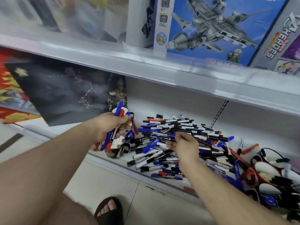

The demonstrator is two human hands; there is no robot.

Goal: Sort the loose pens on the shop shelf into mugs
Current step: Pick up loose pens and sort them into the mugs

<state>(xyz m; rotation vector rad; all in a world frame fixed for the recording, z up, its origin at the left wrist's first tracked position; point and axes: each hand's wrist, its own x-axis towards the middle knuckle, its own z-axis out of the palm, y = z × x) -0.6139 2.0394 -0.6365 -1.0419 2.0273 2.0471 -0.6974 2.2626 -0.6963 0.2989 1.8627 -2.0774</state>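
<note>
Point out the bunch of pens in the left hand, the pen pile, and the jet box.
bunch of pens [119, 109], head view, blue top end.
pen pile [186, 125], head view, upper middle.
jet box [211, 25], head view, front picture.

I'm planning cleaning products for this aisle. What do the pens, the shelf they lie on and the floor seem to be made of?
Pens: probably plastic, smooth barrels with printed labels and coloured caps. Shelf: looks like white painted metal, given the thin edge and the slotted upright behind it. Floor: seemingly glazed ceramic tile, pale, with a visible grout line.

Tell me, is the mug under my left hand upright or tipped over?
Tipped: the mug lies on its side on the shelf, below the left hand.
</note>
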